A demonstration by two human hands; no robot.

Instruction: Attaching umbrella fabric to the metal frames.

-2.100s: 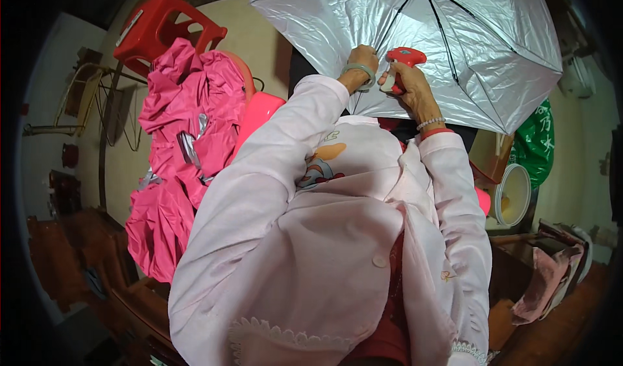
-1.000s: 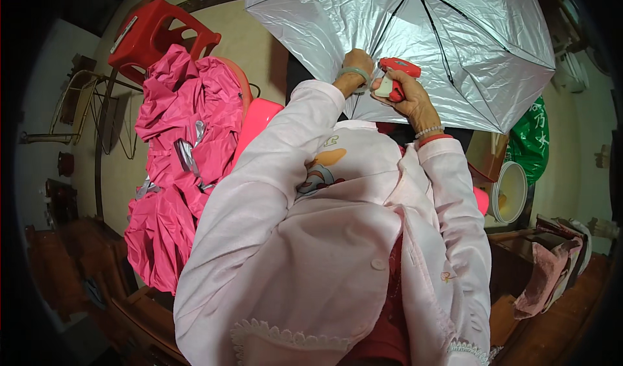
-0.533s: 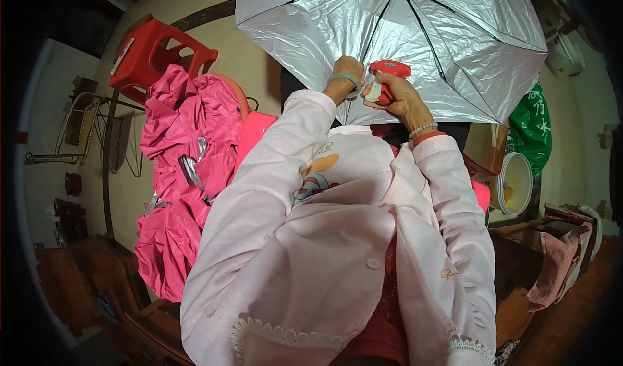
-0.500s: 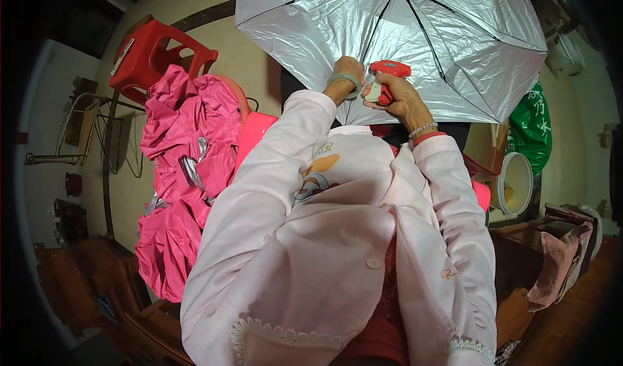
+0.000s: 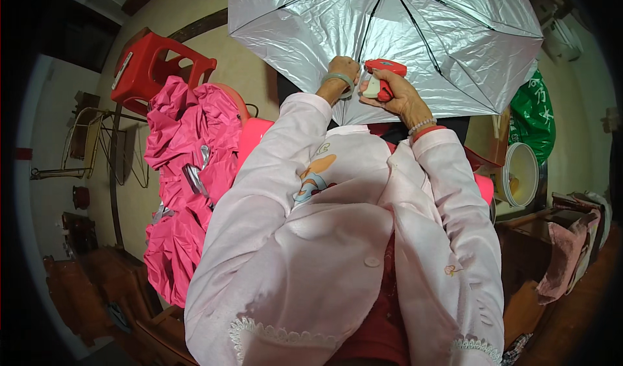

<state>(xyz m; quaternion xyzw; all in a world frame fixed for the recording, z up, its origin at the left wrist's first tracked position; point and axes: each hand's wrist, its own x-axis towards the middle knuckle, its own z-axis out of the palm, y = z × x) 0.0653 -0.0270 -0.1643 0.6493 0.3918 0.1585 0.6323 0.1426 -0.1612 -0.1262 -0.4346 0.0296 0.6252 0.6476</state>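
An opened umbrella [image 5: 448, 35] spreads ahead of me, its silver inner side up and its thin black ribs running out from a hub at the top. My left hand [image 5: 342, 71], with a pale bangle at the wrist, is closed on the umbrella near a rib at its near edge; its fingertips are hidden. Just right of it, my right hand [image 5: 399, 93] grips a small red-and-white hand tool [image 5: 385, 67] that lies over the silver fabric. The tool's red top points left, toward the rib, and its exact kind is unclear.
Pink umbrella fabric [image 5: 188, 139] is heaped at my left, by a red plastic stool [image 5: 156, 67]. On the right stand a white bucket [image 5: 521, 174] and a green bag [image 5: 533, 119]. A wire rack [image 5: 91, 142] is at the far left.
The umbrella and both hands sit slightly further left and up in the picture, while surrounding things shift slightly right. Both grips look the same.
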